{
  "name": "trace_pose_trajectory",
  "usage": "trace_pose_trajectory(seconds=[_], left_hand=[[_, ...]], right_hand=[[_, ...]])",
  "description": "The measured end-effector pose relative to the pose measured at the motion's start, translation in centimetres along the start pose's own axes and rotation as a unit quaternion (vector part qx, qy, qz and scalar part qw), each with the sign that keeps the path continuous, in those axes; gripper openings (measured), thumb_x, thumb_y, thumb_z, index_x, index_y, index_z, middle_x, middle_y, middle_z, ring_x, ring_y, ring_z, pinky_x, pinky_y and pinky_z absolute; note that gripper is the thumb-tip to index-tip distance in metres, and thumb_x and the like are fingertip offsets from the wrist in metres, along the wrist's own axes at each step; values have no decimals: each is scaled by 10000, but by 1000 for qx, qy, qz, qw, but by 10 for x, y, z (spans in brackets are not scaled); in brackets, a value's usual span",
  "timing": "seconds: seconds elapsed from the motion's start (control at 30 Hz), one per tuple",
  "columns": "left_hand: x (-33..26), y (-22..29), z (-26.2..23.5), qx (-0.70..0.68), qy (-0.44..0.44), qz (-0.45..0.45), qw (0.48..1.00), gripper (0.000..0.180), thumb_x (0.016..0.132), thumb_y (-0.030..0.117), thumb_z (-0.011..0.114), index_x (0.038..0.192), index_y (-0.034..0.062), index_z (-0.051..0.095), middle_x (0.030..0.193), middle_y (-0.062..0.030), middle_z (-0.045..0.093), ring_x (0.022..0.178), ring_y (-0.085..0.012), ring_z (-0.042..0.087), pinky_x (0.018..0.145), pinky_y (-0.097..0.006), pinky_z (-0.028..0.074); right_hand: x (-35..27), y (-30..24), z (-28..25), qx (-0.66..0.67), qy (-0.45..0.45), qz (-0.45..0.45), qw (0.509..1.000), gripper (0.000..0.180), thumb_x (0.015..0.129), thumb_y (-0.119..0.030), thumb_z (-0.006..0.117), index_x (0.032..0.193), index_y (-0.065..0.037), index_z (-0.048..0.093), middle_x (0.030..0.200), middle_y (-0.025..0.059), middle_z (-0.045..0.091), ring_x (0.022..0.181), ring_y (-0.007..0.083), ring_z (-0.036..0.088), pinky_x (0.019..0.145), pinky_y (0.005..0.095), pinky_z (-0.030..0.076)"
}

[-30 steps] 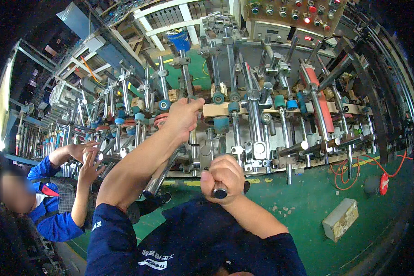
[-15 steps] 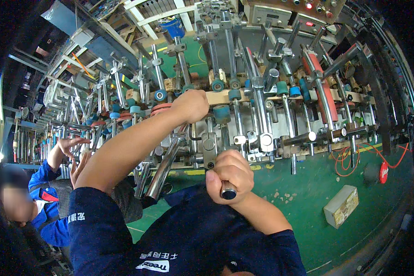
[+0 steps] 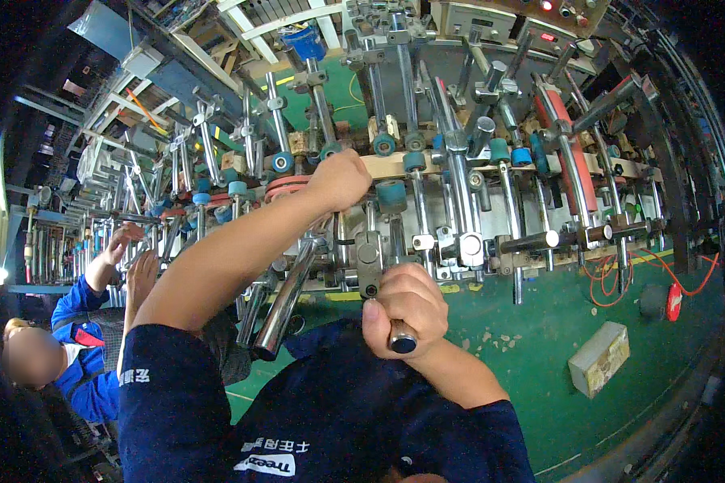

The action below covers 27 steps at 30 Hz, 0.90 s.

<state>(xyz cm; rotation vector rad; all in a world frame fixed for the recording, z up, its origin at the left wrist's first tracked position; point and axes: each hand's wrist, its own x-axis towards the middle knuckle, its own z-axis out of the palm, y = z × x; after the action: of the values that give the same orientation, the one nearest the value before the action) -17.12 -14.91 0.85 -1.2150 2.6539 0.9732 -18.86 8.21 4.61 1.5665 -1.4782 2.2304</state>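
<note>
My right hand (image 3: pixel 409 304) is wrapped round a shiny metal rod (image 3: pixel 402 338), whose round end sticks out below the fist toward me. Just above that fist is a metal clamp block (image 3: pixel 368 258) with bolt heads in it. My left hand (image 3: pixel 340 179) reaches farther in and is closed, back of the hand up, beside a long pale strip (image 3: pixel 391 166) that runs through the rollers. What its fingers hold, if anything, is hidden. A teal roller (image 3: pixel 391 196) stands to the right of the left hand, and red discs (image 3: pixel 288 185) lie to its left, partly behind my forearm.
Rows of chrome rods and clamps fill the machine both ways. A thick chrome bar (image 3: pixel 286 310) juts toward me under my left forearm. Another person (image 3: pixel 84 354) in blue works at the left. On the green floor at right lie a pale block (image 3: pixel 598 359) and an orange cable (image 3: pixel 600 282).
Both my hands keep nearly the same place and closed grip; the left has shifted slightly to the right. The other person's hands and head have moved a little.
</note>
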Motion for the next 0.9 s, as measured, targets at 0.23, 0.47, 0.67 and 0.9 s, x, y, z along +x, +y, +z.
trace_pose_trajectory(seconds=[0.23, 0.47, 0.67, 0.9], left_hand=[[-14, 36, -37, -600, -28, -202, 773, 270, 999, 360, 571, 870, 136, 493, 569, 64, 332, 412, -72, 271, 355, -271, 209], [-31, 36, -41, -605, 31, -175, 776, 157, 948, 233, 542, 832, 147, 479, 541, 66, 292, 396, -83, 270, 343, -286, 207], [-31, 30, -39, -609, 38, -156, 776, 248, 1008, 284, 539, 821, 136, 472, 549, 67, 294, 396, -77, 266, 338, -276, 204], [-27, 26, -36, -604, 21, -187, 775, 287, 1008, 258, 537, 761, 132, 461, 513, 56, 315, 350, -94, 255, 341, -279, 268]], right_hand=[[-1, 10, 0, -3, 28, -32, 999, 168, 777, 10, 656, 698, -49, 521, 649, 93, 569, 563, 262, 568, 561, 357, 490], [-3, 8, 3, -7, 26, -23, 999, 162, 782, -7, 664, 705, -62, 532, 650, 76, 569, 565, 264, 581, 561, 361, 500], [0, 9, 2, -15, 25, -25, 999, 199, 783, -47, 682, 677, -82, 518, 652, 58, 570, 570, 256, 585, 556, 366, 503], [5, 12, -7, 0, -10, -20, 1000, 219, 761, -52, 705, 655, -80, 515, 651, 55, 559, 590, 271, 586, 546, 370, 496]])
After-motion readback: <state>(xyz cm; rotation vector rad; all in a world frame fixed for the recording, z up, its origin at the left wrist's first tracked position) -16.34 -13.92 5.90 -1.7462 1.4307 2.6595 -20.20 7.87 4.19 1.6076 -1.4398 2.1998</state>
